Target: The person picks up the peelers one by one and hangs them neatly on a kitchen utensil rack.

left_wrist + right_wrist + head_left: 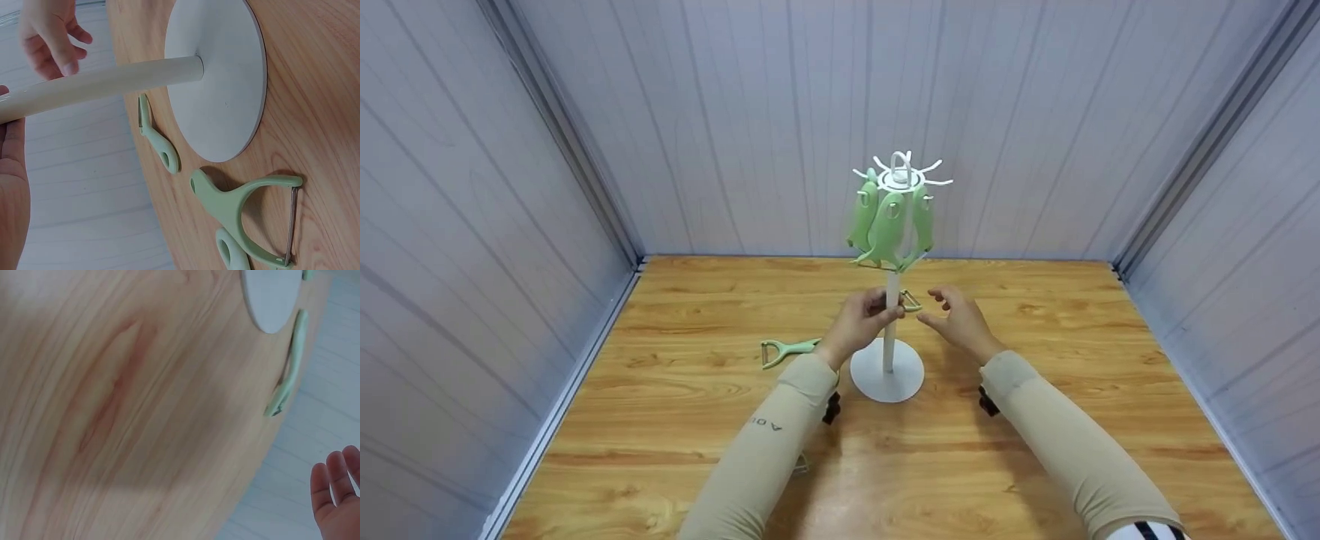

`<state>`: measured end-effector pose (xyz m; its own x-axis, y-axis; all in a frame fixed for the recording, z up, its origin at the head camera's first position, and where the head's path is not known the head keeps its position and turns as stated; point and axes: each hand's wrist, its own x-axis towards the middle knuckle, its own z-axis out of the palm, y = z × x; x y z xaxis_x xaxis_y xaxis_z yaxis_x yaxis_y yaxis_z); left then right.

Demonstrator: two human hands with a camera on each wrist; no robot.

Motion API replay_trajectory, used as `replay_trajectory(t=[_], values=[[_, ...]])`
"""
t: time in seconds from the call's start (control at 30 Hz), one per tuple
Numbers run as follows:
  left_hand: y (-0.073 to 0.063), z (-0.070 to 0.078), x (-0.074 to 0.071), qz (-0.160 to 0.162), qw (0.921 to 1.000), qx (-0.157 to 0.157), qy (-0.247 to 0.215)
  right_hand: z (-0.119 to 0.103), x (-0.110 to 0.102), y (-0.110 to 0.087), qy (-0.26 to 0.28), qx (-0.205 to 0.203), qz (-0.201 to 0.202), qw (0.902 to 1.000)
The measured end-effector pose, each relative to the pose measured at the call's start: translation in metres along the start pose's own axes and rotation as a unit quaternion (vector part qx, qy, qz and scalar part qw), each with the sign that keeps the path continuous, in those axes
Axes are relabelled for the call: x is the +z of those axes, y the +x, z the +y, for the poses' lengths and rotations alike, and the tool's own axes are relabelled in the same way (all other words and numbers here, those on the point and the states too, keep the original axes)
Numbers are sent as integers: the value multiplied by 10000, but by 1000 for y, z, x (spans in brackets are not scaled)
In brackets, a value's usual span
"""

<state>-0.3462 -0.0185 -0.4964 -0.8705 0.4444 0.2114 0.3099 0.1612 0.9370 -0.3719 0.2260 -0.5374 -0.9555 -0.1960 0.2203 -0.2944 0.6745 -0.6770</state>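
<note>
My left hand [855, 324] grips the upright pole [889, 352] of a white stand, thumb on one side and fingers on the other; it also shows in the left wrist view. Light green Y-shaped peelers [887, 229] hang by their handle holes from hooks at the stand's top. To the right of the pole, my right hand [962, 324] is held in the air, holding nothing, its fingers fairly straight in the right wrist view. Behind the pole lies another green peeler [913, 301], seen also in the right wrist view [292, 365].
The stand's round white base [874, 384] rests on the wooden table. A green peeler [789, 349] lies left of it. Another peeler's end [801, 465] shows beside my left forearm. Bare hooks [936, 182] stick out at the stand's top right. Panel walls [735, 127] enclose the table.
</note>
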Motion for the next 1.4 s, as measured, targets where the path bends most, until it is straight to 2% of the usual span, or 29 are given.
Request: replay_trajectory(t=[0.2, 0.3, 0.47, 0.7, 0.97, 1.13, 1.4], values=[[0, 0, 0, 48, 9999, 101, 74, 11, 12, 7, -46, 418, -502, 9979], [-1, 0, -1, 58, 9999, 42, 71, 15, 17, 10, -200, 593, -765, 9951], [-3, 2, -1, 40, 9999, -89, 74, 18, 23, 15, -752, 509, -987, 9910], [-2, 2, 0, 77, 9999, -103, -8, 20, 31, 23, -1147, 343, -1349, 9836], [0, -2, 1, 41, 9998, -153, -71, 20, 39, 27, -1220, 362, -1638, 9783], [1, -3, 2, -34, 9999, -110, -75, 22, 40, 25, -1316, 443, -1706, 9755], [-1, -1, 0, 40, 9999, -85, 87, 27, 37, 23, -1289, 335, -1160, 9843]])
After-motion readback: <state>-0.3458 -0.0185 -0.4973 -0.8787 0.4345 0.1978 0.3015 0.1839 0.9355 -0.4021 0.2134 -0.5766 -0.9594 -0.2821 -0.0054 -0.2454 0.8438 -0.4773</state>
